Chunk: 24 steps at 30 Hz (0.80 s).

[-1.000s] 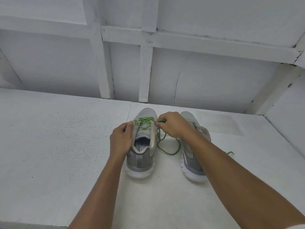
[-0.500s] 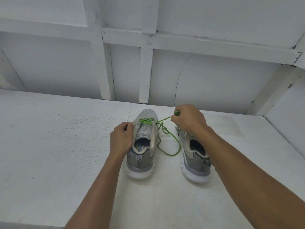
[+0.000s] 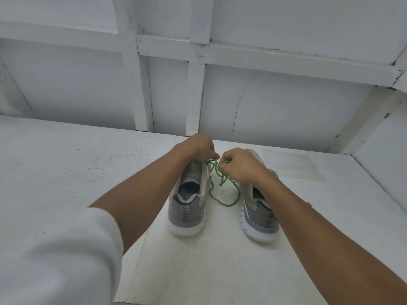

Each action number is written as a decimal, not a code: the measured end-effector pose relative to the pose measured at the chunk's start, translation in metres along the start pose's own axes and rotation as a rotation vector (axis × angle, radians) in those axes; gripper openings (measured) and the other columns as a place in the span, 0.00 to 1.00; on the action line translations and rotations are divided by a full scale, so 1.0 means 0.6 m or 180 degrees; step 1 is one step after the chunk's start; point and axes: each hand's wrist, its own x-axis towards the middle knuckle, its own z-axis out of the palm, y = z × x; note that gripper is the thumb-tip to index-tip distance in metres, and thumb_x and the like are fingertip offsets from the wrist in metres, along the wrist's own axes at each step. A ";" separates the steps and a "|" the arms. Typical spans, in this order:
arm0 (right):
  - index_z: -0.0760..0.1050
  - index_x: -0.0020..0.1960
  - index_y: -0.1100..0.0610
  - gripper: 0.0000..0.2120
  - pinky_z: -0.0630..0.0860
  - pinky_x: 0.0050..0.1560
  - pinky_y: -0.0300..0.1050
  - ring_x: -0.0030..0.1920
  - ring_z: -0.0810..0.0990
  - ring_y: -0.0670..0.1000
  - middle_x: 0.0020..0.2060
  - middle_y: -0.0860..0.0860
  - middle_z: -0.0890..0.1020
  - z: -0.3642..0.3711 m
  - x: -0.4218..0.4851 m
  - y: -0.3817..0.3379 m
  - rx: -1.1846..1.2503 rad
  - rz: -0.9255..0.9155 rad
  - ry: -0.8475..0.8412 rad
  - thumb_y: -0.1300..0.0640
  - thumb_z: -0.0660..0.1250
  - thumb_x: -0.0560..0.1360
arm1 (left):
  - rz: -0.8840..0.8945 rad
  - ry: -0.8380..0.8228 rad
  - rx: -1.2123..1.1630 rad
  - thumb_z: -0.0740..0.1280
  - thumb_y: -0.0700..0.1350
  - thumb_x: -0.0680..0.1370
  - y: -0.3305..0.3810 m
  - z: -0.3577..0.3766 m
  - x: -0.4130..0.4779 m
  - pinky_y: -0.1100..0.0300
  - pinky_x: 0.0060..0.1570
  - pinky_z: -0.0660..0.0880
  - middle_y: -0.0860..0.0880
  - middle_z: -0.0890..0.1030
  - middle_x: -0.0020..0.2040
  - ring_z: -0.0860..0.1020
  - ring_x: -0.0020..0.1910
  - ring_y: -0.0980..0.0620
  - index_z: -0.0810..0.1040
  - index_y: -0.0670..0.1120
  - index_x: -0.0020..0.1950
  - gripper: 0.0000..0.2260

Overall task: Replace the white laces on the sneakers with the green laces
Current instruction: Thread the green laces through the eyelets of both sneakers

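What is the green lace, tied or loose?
Loose: the green lace trails in a slack loop beside the left sneaker; no bow shows.

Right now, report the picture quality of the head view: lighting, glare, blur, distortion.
Head view: soft, even light, no glare, only faint shadows beside the sneakers; head view: the wide-angle lens bends the wall beams; head view: the white sleeve up close is blurred, while the green lace stays sharp enough to trace.

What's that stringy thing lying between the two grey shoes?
In the head view, a loose loop of thin green lace lies on the white surface between the left grey sneaker and the right grey sneaker.
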 end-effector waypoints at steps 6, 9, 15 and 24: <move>0.81 0.53 0.55 0.09 0.81 0.44 0.45 0.41 0.84 0.53 0.45 0.54 0.84 0.001 -0.005 0.009 -0.0189 0.0170 -0.0269 0.55 0.65 0.76 | -0.0056 -0.0301 0.0391 0.72 0.53 0.74 0.014 0.016 0.029 0.55 0.50 0.77 0.46 0.84 0.50 0.81 0.50 0.46 0.83 0.42 0.54 0.17; 0.76 0.61 0.55 0.14 0.82 0.45 0.46 0.33 0.85 0.51 0.51 0.53 0.83 -0.009 -0.005 0.011 -0.0040 0.0253 -0.0285 0.54 0.63 0.77 | -0.0063 -0.0115 0.0168 0.70 0.50 0.75 0.011 0.010 0.031 0.54 0.52 0.78 0.45 0.84 0.52 0.80 0.51 0.46 0.83 0.42 0.54 0.14; 0.72 0.66 0.53 0.18 0.78 0.39 0.42 0.34 0.83 0.46 0.48 0.50 0.83 -0.036 0.011 0.026 0.0186 0.0297 0.0255 0.52 0.63 0.77 | 0.0039 0.0507 -0.1924 0.67 0.46 0.76 0.003 -0.068 -0.002 0.61 0.41 0.73 0.49 0.82 0.41 0.79 0.44 0.50 0.82 0.45 0.45 0.06; 0.77 0.55 0.49 0.12 0.67 0.29 0.39 0.28 0.70 0.46 0.36 0.49 0.81 -0.038 0.024 0.001 0.1153 0.0043 -0.0343 0.45 0.69 0.75 | 0.0270 -0.0003 -0.5010 0.61 0.39 0.81 0.030 -0.132 -0.062 0.56 0.46 0.80 0.47 0.84 0.44 0.84 0.44 0.49 0.74 0.42 0.50 0.03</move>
